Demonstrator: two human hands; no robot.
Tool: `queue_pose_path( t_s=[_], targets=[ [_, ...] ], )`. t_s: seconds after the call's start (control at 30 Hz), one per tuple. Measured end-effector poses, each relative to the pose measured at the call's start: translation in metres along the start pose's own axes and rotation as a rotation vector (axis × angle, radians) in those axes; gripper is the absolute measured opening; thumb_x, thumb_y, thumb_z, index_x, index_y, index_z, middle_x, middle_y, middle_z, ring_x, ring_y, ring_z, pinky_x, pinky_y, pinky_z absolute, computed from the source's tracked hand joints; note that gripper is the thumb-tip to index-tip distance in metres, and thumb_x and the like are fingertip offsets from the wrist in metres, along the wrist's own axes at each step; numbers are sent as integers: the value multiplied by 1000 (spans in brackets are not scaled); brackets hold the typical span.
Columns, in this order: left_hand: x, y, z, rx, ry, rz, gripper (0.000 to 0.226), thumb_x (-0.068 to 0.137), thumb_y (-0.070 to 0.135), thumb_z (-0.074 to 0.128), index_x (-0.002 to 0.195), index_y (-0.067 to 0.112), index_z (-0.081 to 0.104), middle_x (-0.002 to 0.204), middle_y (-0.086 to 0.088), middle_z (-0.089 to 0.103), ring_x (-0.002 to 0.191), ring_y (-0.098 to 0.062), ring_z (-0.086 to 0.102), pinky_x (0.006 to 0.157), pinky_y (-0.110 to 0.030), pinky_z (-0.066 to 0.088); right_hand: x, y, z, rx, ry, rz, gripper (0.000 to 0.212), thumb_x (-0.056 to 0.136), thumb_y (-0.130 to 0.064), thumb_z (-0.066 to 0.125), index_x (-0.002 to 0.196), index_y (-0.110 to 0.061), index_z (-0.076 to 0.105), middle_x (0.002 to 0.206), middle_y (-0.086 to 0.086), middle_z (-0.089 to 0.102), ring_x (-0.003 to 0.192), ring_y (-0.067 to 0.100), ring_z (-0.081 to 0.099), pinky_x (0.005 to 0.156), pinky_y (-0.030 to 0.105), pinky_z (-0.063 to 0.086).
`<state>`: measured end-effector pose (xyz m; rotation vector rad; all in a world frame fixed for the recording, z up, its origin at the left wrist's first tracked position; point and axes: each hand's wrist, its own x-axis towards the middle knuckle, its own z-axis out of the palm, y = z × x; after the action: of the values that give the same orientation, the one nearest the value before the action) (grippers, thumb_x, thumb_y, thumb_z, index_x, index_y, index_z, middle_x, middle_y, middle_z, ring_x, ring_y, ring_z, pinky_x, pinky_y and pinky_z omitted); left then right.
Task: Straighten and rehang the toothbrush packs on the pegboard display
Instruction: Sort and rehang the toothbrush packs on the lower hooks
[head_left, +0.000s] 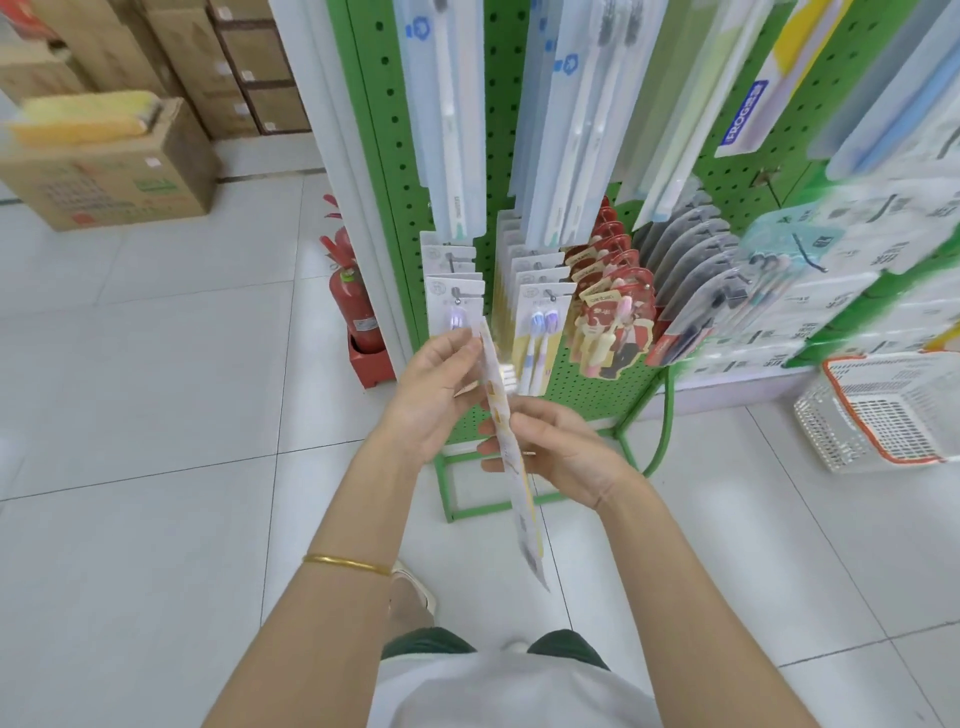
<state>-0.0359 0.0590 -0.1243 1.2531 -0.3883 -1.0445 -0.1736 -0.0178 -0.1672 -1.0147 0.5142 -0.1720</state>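
A long, thin toothbrush pack (522, 499) with a yellow and white card is seen edge-on in front of the green pegboard (400, 156). My left hand (431, 395) pinches its upper end. Lower down, my right hand (550, 447) grips the pack's middle, with the fingers wrapped behind it. The pack's bottom end hangs free above the floor. Just behind my hands, rows of white-carded packs (454, 296) and yellow-edged packs (540, 312) hang on hooks. Red cartoon packs (613, 312) and grey packs (691, 280) hang to the right.
A red fire extinguisher (356, 301) stands on the floor left of the display. Cardboard boxes (119, 161) are stacked at the far left. A white and orange wire basket (883, 410) sits at the right. The display's green frame foot (488, 504) rests on white tiles.
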Motion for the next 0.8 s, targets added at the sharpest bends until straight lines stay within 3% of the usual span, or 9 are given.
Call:
queue_pose_path(
  t_s=[0.17,0.23,0.33,0.6,0.8],
  targets=[
    [8,6,-16,144,100,4,33,97,23,54,124,5,56,115,-13,64,101,-26,63,85,-32,52,18,-5,20,-274,147,-93,42,75,-36,68,109,-11,63,96,11,66,85,27,68,86,51,54],
    [11,8,-22,148,169,-5,27,98,19,52,120,6,58,115,-13,64,103,-23,63,80,-29,53,28,-6,27,-472,317,-140,52,72,-45,71,113,-15,60,101,2,64,94,22,66,88,43,54],
    [14,8,-32,129,250,-16,19,99,14,48,114,10,58,113,-10,63,105,-21,62,76,-25,51,40,-4,33,-696,527,-225,49,77,-40,74,117,-17,57,104,-7,62,94,10,58,81,24,48],
    [17,14,-46,114,275,-41,21,99,11,45,115,6,58,114,-13,64,101,-21,63,75,-24,51,67,11,48,-920,766,-209,64,76,-48,71,125,-13,49,115,0,53,101,19,54,87,35,45],
    [20,19,-57,111,294,-41,14,99,10,47,107,10,59,100,-5,65,91,-15,63,73,-21,52,93,15,50,-1007,829,-236,63,81,-47,68,124,-7,45,119,7,48,104,28,54,75,32,39]
  ],
)
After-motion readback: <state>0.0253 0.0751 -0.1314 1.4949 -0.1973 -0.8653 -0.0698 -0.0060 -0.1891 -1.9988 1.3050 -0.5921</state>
